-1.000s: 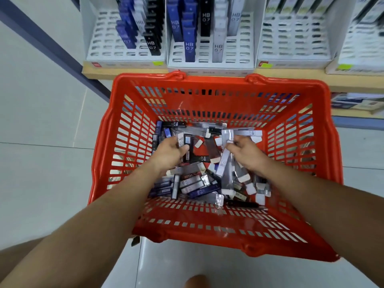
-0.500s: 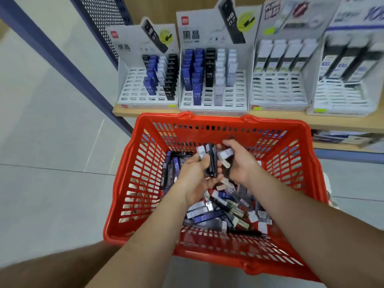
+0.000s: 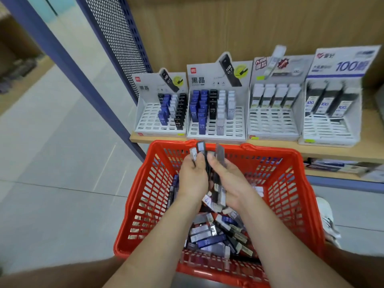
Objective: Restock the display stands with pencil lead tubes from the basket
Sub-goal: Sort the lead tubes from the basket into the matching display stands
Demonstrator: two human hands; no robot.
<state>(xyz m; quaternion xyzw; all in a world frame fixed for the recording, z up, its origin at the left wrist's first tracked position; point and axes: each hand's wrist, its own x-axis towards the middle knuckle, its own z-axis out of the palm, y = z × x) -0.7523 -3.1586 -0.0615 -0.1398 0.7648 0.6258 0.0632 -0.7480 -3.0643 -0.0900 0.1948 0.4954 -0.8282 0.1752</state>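
Leftmost stand [image 3: 146,119]: blue, white and black rows part-filled, with free slots on its left side.
Left hand [image 3: 192,177]: fingers clenched round a few upright pencil lead tubes [image 3: 201,147], held over the basket's far rim.
Second stand [image 3: 238,125]: front slots free; a likely home for HB 0.7 tubes.
Right hand [image 3: 232,183]: fingers grasp a grey tube [image 3: 220,153]. Best to square it against the bundle, sort by colour, then seat each tube label-forward in its matching row.
Basket [image 3: 291,161]: just before the shelf [image 3: 332,151], with many loose tubes [image 3: 209,242] left inside.
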